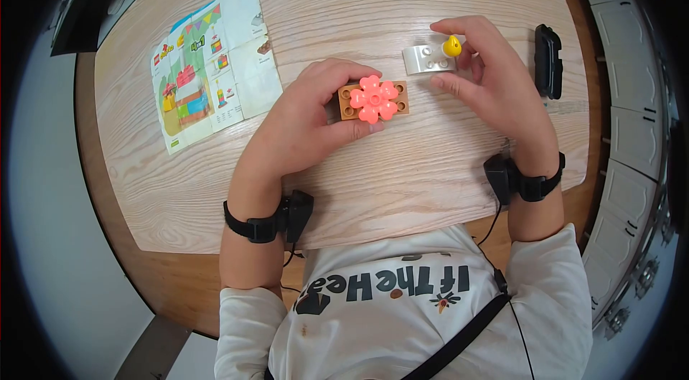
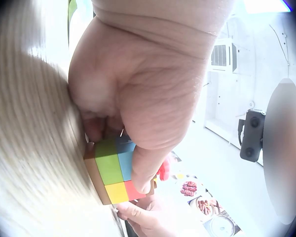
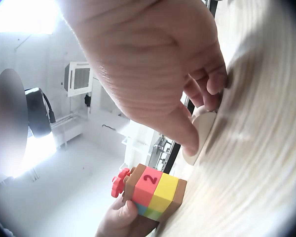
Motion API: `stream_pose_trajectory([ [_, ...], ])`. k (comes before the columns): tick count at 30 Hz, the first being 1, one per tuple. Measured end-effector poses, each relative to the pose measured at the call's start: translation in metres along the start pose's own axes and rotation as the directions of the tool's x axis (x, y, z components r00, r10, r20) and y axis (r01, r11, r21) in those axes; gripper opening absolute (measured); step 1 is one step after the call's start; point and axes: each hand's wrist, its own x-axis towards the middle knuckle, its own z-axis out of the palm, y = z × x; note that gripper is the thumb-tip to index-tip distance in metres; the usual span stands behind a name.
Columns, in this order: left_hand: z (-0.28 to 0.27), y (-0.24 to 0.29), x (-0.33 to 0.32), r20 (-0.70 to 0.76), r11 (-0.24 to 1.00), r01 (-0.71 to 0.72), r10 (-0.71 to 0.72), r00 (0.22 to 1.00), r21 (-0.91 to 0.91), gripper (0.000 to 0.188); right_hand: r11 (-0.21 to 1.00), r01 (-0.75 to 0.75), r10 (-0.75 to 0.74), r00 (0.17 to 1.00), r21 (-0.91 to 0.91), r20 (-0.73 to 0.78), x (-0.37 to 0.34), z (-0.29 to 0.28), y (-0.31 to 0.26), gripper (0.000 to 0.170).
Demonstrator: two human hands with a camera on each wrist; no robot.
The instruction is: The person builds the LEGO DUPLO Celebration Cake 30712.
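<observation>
My left hand (image 1: 305,111) (image 2: 143,94) grips a block stack (image 1: 344,109) (image 2: 108,168) (image 3: 160,190), thumb on one side and fingers on the other. Brown bricks form both ends, with red, yellow, green and blue blocks between them; a "2" marks a red one. A coral flower piece (image 1: 375,99) sits on top. Around a whitish curved piece (image 1: 423,63) (image 3: 203,131) on the table, my right hand (image 1: 495,71) (image 3: 153,64) is spread, its thumb close to one side. A yellow piece (image 1: 452,46) is at that piece's right end, beside the fingers.
At the left of the table (image 1: 373,186) lies a creased instruction sheet (image 1: 208,68) with coloured pictures. A black case-like object (image 1: 548,62) rests near the table's right edge. White cabinets (image 1: 624,86) stand beyond that edge.
</observation>
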Motion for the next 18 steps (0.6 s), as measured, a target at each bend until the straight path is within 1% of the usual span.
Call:
stream_pose_trajectory([
  [4, 0.000, -0.001, 0.001, 0.006, 1.000, -0.005, 0.005, 1.000, -0.016, 0.059, 0.998, -0.042, 0.046, 0.997, -0.051, 0.069, -0.001, 0.003, 0.004, 0.045],
  [7, 0.000, -0.001, 0.000, -0.003, 1.000, 0.000, 0.000, 1.000, -0.011, 0.059, 0.996, -0.065, 0.070, 0.994, -0.063, 0.079, 0.000, 0.001, 0.003, 0.041],
  [10, 0.000, 0.001, 0.000, -0.005, 1.000, -0.001, 0.001, 1.000, -0.009, 0.058, 0.993, -0.081, 0.087, 0.994, -0.089, 0.061, 0.000, 0.001, 0.003, 0.042],
  [13, 0.000, 0.001, 0.001, -0.004, 1.000, -0.011, 0.011, 1.000, -0.001, 0.058, 0.984, -0.153, 0.149, 0.988, -0.093, -0.049, 0.001, 0.003, 0.008, 0.042],
  [16, 0.000, 0.000, 0.000, -0.003, 1.000, -0.006, 0.006, 1.000, -0.008, 0.058, 0.960, -0.239, 0.212, 0.961, -0.144, -0.180, 0.001, 0.004, 0.016, 0.041],
  [18, 0.000, -0.001, 0.000, 0.000, 1.000, -0.010, 0.010, 1.000, -0.011, 0.058, 0.948, -0.301, 0.270, 0.934, -0.106, -0.234, 0.003, 0.005, 0.016, 0.043],
])
